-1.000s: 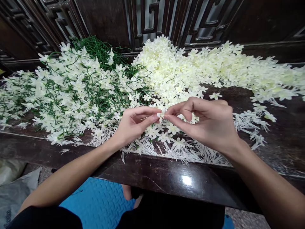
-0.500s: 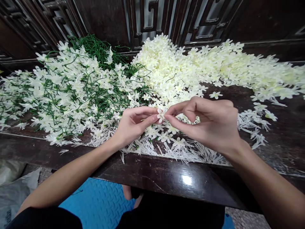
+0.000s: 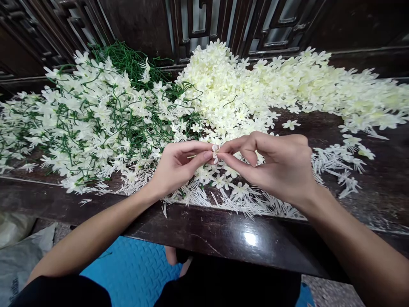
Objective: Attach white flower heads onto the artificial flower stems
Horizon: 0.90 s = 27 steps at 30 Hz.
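1. The left hand (image 3: 177, 164) pinches a small flower (image 3: 215, 154) between thumb and finger; the right hand (image 3: 275, 164) pinches at its other side.
2. The flower is held above the surface (image 3: 207, 232), between the 2 hands. Whether some part of it is already separated, I cannot tell.
3. Done, as I judge: many loose blossoms (image 3: 230, 85) lie behind and to the right, almost without green. Bare stems (image 3: 123, 64) make a heap at the back, and white threads (image 3: 268, 207) lie along the near edge.
4. Remaining, it seems: the big pile (image 3: 92, 111) at left, where green stems are among the flowers. So the work looks only partly finished.
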Tool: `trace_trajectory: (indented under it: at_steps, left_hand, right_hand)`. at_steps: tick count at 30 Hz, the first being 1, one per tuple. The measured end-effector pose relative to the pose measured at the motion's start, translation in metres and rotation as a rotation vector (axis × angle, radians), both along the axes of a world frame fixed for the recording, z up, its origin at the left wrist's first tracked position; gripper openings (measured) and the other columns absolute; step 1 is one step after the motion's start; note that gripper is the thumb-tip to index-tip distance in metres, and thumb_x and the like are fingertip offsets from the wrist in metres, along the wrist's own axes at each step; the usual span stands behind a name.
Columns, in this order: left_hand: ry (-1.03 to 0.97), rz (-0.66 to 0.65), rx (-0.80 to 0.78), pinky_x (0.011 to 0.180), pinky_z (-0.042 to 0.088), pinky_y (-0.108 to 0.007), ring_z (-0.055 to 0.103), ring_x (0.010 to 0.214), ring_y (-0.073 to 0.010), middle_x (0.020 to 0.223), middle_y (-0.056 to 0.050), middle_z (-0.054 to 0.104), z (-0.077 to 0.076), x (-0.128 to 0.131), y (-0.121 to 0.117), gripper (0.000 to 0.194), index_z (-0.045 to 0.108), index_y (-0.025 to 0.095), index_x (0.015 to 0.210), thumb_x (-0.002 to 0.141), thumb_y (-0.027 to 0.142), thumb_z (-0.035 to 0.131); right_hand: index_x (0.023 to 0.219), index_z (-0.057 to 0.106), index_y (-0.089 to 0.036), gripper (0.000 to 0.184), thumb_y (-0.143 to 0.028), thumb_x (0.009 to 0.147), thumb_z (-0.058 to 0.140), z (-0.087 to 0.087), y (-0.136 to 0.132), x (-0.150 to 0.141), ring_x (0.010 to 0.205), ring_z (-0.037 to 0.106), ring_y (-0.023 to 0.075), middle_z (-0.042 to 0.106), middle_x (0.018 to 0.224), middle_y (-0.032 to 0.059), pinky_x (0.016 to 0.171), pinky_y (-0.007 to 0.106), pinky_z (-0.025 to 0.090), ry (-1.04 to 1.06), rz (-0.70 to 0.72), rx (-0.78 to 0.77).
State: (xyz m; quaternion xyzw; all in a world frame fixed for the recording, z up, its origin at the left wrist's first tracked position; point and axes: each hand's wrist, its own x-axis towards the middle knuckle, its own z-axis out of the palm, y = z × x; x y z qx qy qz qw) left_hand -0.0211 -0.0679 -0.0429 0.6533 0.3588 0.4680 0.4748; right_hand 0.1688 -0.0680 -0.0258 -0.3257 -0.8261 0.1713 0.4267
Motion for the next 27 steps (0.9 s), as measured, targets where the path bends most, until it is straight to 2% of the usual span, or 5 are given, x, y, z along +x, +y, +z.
trace_trajectory:
  at_steps: [8,11,16,21,27]
  left_hand:
    - [0.074,0.088,0.103,0.062,0.057,-0.022,0.068,0.072,-0.0133,0.084,-0.003,0.073,0.001,0.0,0.001,0.01,0.071,0.018,0.088,0.081,0.013,0.066]
    - [0.11,0.08,0.126,0.062,0.056,-0.02,0.067,0.072,-0.012,0.083,-0.003,0.071,0.0,0.001,-0.001,0.016,0.062,0.017,0.096,0.081,0.013,0.064]
    - [0.136,0.079,0.166,0.069,0.057,-0.024,0.068,0.073,-0.013,0.077,0.0,0.067,-0.003,0.003,-0.003,0.025,0.042,0.021,0.093,0.082,0.012,0.062]
    - [0.234,0.054,0.246,0.069,0.057,-0.025,0.067,0.075,-0.0131,0.08,0.0,0.064,-0.006,0.002,-0.001,0.023,0.04,0.021,0.097,0.086,0.013,0.058]
    - [0.769,-0.002,0.432,0.075,0.052,-0.035,0.063,0.092,-0.02,0.101,-0.009,0.059,-0.01,-0.003,0.002,0.026,0.042,0.017,0.114,0.09,0.015,0.053]
  right_hand:
    - [0.074,0.054,-0.026,0.017,-0.022,0.077,0.071,0.001,0.0,-0.001,0.084,0.069,0.0222,0.068,0.079,0.0015,0.068,0.038,0.061,0.14,0.013,-0.207]
    - [0.105,0.06,-0.022,0.041,-0.026,0.068,0.078,0.002,0.002,-0.002,0.096,0.065,0.024,0.066,0.11,0.0061,0.084,0.041,0.058,0.128,0.022,-0.432]
    - [0.088,0.07,-0.019,0.01,-0.023,0.08,0.064,0.002,0.003,-0.004,0.08,0.066,0.0205,0.071,0.09,0.0041,0.075,0.038,0.056,0.057,0.055,-0.54]
    - [0.082,0.069,-0.016,0.01,-0.018,0.082,0.059,0.005,0.005,-0.001,0.071,0.065,0.0192,0.071,0.08,0.0048,0.066,0.036,0.054,-0.03,0.023,-0.51]
    - [0.081,0.065,-0.015,0.009,-0.023,0.081,0.061,0.013,0.013,0.011,0.065,0.063,0.0167,0.067,0.076,0.0055,0.059,0.034,0.056,-0.031,-0.133,-0.505]
